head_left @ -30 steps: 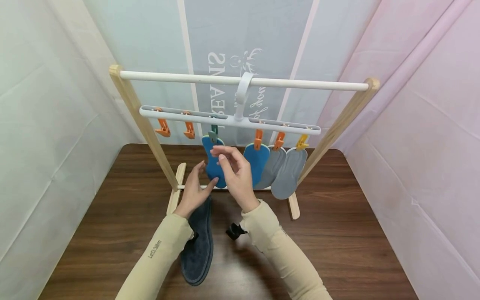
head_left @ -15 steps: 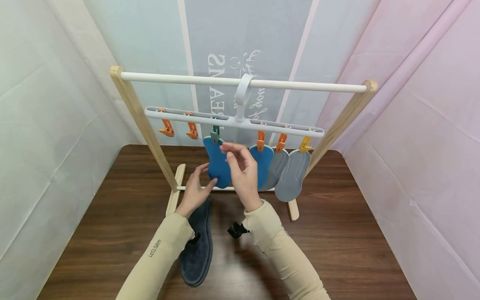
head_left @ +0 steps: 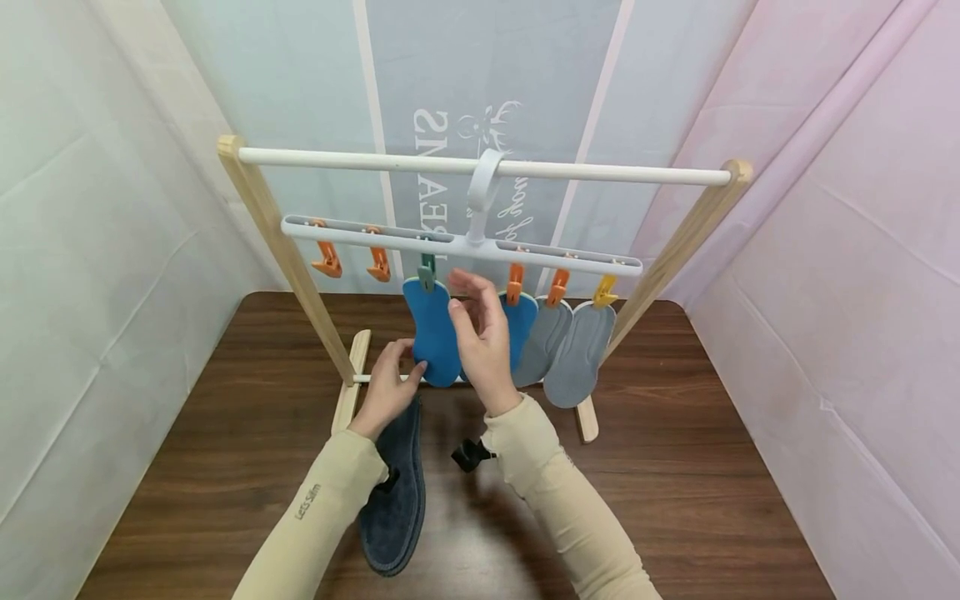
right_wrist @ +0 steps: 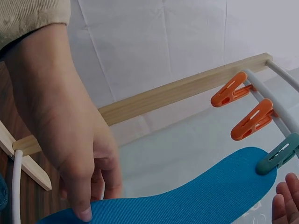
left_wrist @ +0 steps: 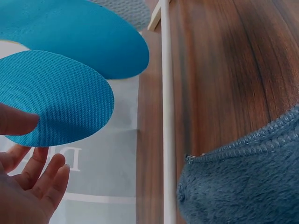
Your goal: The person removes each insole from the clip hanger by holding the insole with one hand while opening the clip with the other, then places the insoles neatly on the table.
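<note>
A blue insole [head_left: 433, 333] hangs by its top from a green clip [head_left: 427, 273] on the white hanger [head_left: 472, 244]. Its lower left edge is pinched by my left hand [head_left: 387, 390]; the left wrist view puts the thumb on the textured face and the fingers behind. Beside the insole's right edge, my right hand [head_left: 483, 346] is raised with loosely bent fingers and nothing in it. Part of a second blue insole [head_left: 521, 321] is hidden behind that hand; an orange clip [head_left: 515, 283] holds it. Two grey insoles [head_left: 579, 354] hang farther right, from an orange and a yellow clip.
The hanger hooks over the top rod [head_left: 337, 158] of a wooden rack. Two orange clips [head_left: 378, 256] at its left end hold nothing. Below my left forearm, a dark blue plush slipper [head_left: 397, 500] lies on the wood-grain surface. A low white rod [left_wrist: 167, 116] crosses the rack's base.
My right hand has drifted right and slightly up, uncovering more of the clipped blue insole. My left hand has stayed low and now pinches the insole's edge. The hanger sways slightly.
</note>
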The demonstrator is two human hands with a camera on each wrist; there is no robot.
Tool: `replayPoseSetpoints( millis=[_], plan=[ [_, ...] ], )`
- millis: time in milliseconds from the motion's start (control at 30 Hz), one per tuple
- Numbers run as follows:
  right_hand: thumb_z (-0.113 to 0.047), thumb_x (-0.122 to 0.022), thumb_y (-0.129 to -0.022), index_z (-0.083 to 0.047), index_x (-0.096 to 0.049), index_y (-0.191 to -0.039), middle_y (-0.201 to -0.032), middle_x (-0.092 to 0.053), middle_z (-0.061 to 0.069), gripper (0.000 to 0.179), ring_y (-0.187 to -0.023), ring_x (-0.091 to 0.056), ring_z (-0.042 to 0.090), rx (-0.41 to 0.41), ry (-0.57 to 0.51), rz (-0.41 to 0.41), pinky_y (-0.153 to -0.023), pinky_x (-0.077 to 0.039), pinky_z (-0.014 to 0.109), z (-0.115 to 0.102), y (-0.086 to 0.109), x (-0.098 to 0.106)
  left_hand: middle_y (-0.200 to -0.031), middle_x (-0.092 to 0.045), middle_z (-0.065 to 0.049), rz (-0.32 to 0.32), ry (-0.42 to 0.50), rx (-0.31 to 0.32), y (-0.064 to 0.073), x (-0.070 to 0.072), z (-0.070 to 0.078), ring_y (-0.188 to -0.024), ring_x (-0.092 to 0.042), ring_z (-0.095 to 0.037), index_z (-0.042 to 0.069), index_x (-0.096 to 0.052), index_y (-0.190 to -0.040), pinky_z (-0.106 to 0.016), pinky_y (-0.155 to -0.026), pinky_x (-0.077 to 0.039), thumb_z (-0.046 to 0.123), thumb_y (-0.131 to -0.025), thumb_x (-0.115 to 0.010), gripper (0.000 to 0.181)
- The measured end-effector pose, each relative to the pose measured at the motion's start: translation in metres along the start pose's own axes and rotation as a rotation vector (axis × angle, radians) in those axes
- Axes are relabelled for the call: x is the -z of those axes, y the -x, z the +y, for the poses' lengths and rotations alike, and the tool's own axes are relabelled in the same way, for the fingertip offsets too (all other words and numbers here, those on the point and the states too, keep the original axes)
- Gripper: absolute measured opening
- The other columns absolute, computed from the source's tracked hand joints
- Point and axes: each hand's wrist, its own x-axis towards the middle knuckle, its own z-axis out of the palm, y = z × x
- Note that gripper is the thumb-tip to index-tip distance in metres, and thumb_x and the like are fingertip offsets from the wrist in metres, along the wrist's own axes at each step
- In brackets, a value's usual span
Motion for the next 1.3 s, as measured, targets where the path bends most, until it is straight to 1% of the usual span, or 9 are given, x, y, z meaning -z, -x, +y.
replayPoseSetpoints(
  millis=[133,267,400,467,567,700,867,1100,1300],
  plan=[
    [-0.007,-0.048,-0.099,-0.003,-0.045,-0.137,-0.138,-0.049,0.015,0.038,-0.122,-0.049,0.028,-0.03,0.026,-0.048,-0.099,-0.043,0.04,0.001,-0.003,0.0,-0.113,-0.053,-0.018,-0.015,0.003,-0.006,0.001,-0.001,-0.002,-0.101,-0.052,-0.031,0.001,-0.053,-0.125,-0.044,-0.09,-0.042,0.006,-0.096,-0.056,0.03],
    [-0.008,-0.048,-0.099,-0.004,-0.039,-0.142,-0.145,-0.043,0.012,0.045,-0.133,-0.042,0.022,-0.032,0.05,-0.131,-0.108,-0.035,0.046,0.002,-0.006,0.0,-0.114,-0.053,-0.017,-0.036,0.025,0.004,0.002,-0.001,-0.002,-0.105,-0.053,-0.031,0.003,-0.054,-0.124,-0.045,-0.093,-0.042,0.008,-0.097,-0.055,0.028],
    [-0.006,-0.048,-0.099,-0.003,-0.035,-0.145,-0.147,-0.04,0.014,0.048,-0.137,-0.038,0.023,-0.041,0.043,-0.178,-0.113,-0.032,0.043,0.001,-0.01,-0.001,-0.116,-0.053,-0.017,-0.043,0.052,0.016,0.002,-0.001,0.0,-0.109,-0.054,-0.033,0.003,-0.055,-0.123,-0.047,-0.094,-0.043,0.009,-0.097,-0.055,0.027],
    [-0.006,-0.048,-0.099,-0.002,-0.034,-0.145,-0.147,-0.04,0.016,0.047,-0.137,-0.038,0.025,-0.057,0.032,-0.183,-0.113,-0.031,0.043,0.0,-0.012,-0.001,-0.117,-0.054,-0.017,-0.041,0.072,0.024,0.001,-0.001,0.001,-0.11,-0.054,-0.033,0.003,-0.055,-0.123,-0.048,-0.095,-0.043,0.01,-0.097,-0.055,0.026],
    [-0.008,-0.047,-0.1,-0.001,-0.035,-0.144,-0.146,-0.04,0.016,0.046,-0.136,-0.039,0.025,-0.08,0.019,-0.182,-0.113,-0.032,0.042,0.0,-0.014,-0.002,-0.121,-0.055,-0.018,-0.055,0.13,0.041,0.001,-0.001,0.003,-0.113,-0.055,-0.033,0.003,-0.053,-0.124,-0.049,-0.097,-0.044,0.01,-0.098,-0.054,0.027],
    [-0.009,-0.046,-0.1,-0.001,-0.036,-0.143,-0.146,-0.04,0.016,0.044,-0.137,-0.039,0.025,-0.094,0.007,-0.181,-0.113,-0.033,0.036,0.001,-0.015,-0.004,-0.124,-0.057,-0.02,-0.071,0.174,0.049,0.002,-0.001,0.005,-0.116,-0.056,-0.034,0.004,-0.05,-0.128,-0.05,-0.098,-0.045,0.01,-0.099,-0.051,0.029],
    [-0.007,-0.047,-0.1,0.001,-0.036,-0.142,-0.145,-0.04,0.018,0.045,-0.137,-0.039,0.026,-0.094,0.0,-0.185,-0.112,-0.034,0.033,0.001,-0.016,-0.006,-0.125,-0.057,-0.023,-0.063,0.16,0.038,0.003,-0.002,0.005,-0.115,-0.057,-0.037,0.003,-0.049,-0.128,-0.052,-0.094,-0.048,0.007,-0.101,-0.047,0.028],
    [-0.007,-0.047,-0.1,0.002,-0.037,-0.142,-0.144,-0.04,0.02,0.044,-0.137,-0.039,0.028,-0.087,-0.001,-0.193,-0.112,-0.033,0.03,0.0,-0.017,-0.006,-0.128,-0.054,-0.025,-0.074,0.153,0.059,0.004,-0.002,0.007,-0.12,-0.054,-0.04,0.001,-0.047,-0.126,-0.053,-0.096,-0.047,0.008,-0.102,-0.043,0.025],
    [-0.004,-0.046,-0.1,0.005,-0.038,-0.14,-0.143,-0.039,0.023,0.042,-0.137,-0.037,0.031,-0.072,-0.022,-0.206,-0.113,-0.031,0.029,0.001,-0.02,-0.006,-0.129,-0.053,-0.026,-0.085,0.166,0.08,0.005,-0.002,0.005,-0.12,-0.054,-0.041,0.0,-0.045,-0.125,-0.054,-0.095,-0.047,0.009,-0.102,-0.042,0.024]
  ],
)
